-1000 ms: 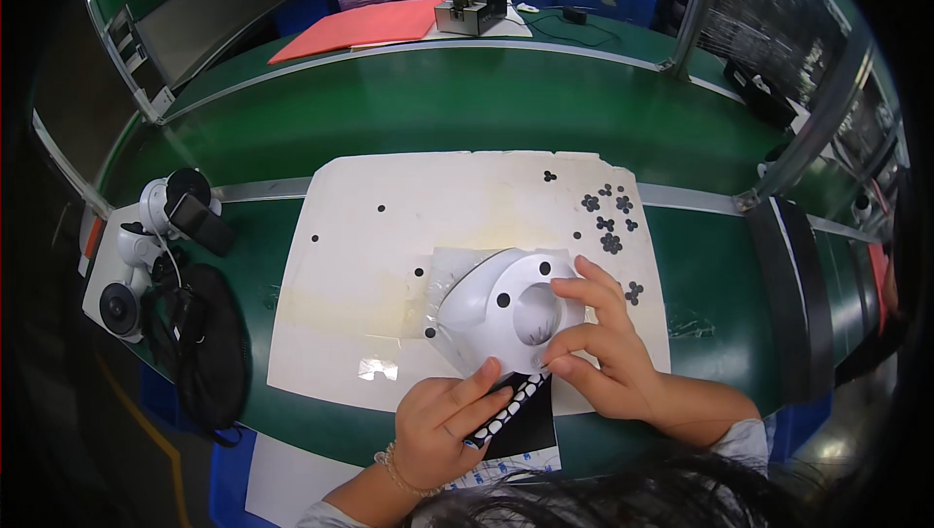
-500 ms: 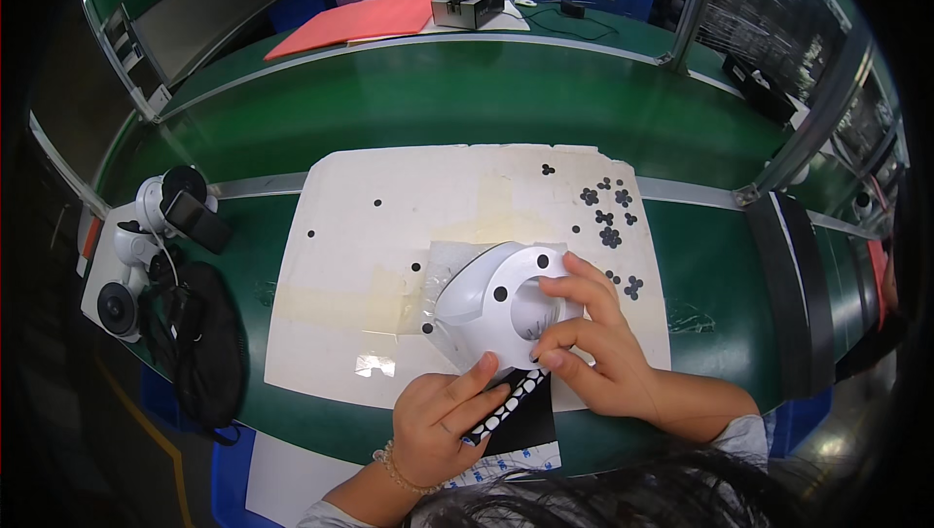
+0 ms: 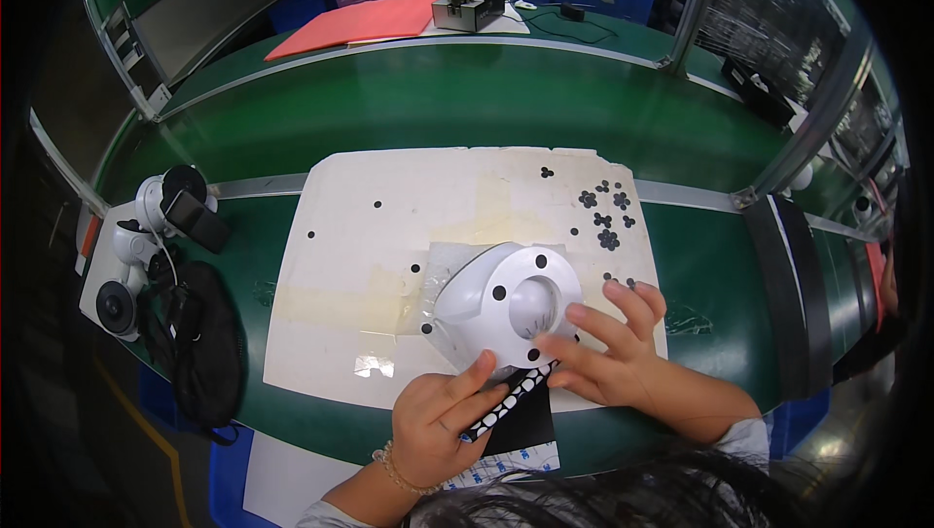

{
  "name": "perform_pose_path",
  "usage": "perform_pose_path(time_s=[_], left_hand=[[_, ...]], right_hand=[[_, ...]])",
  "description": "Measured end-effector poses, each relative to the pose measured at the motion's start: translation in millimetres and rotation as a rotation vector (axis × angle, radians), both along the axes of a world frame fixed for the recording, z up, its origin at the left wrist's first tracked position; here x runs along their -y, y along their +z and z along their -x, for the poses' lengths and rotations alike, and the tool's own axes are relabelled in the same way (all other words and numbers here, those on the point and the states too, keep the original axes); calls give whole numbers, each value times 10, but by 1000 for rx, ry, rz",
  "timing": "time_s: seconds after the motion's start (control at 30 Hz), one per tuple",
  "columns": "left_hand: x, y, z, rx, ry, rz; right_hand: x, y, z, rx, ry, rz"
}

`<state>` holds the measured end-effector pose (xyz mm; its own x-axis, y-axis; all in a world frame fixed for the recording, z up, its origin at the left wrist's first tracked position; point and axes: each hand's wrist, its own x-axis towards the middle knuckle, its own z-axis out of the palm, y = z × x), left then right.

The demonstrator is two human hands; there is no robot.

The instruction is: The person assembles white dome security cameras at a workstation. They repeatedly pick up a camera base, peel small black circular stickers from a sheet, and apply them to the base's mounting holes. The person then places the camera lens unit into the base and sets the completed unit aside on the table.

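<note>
A glossy white rounded plastic housing [image 3: 467, 309] with a ring-shaped face rests on clear bubble wrap [image 3: 443, 260]. Black round pads [image 3: 499, 292] are stuck on the ring around its opening. My left hand [image 3: 438, 416] grips a black strip with white oval spots [image 3: 511, 401], while one fingertip touches the lower edge of the housing. Fingers spread, my right hand [image 3: 613, 358] is at the right side of the ring and holds nothing. Its fingertips are close to the lowest pad; whether one touches the ring I cannot tell.
Loose black dots [image 3: 608, 239] are scattered on the white board [image 3: 341, 275], clustered at its right. At left are white camera-like devices [image 3: 119, 306] and a black pouch [image 3: 209, 353]. Black foam blocks [image 3: 793, 294] stand at right. A metal box [image 3: 469, 2] sits at the back.
My right hand has let go of the ring, drawn slightly right and spread its fingers. The pad low on the ring now shows in full. My left hand has barely moved.
</note>
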<state>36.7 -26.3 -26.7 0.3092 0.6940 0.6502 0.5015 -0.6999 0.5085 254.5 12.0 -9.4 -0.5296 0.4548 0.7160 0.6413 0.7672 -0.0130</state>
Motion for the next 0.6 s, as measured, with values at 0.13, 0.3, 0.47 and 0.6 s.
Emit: perform_pose_path(time_s=[0.13, 0.3, 0.47, 0.6], left_hand=[[6, 10, -15, 7, 2, 12], [2, -37, -28, 26, 7, -5], [-2, -42, -28, 50, 4, 23], [6, -23, -24, 48, 4, -6]], right_hand=[[86, 116, 70, -219, 112, 252], [91, 80, 199, -250, 293, 252], [139, 17, 94, -175, 292, 180], [-64, 98, -52, -395, 78, 540]])
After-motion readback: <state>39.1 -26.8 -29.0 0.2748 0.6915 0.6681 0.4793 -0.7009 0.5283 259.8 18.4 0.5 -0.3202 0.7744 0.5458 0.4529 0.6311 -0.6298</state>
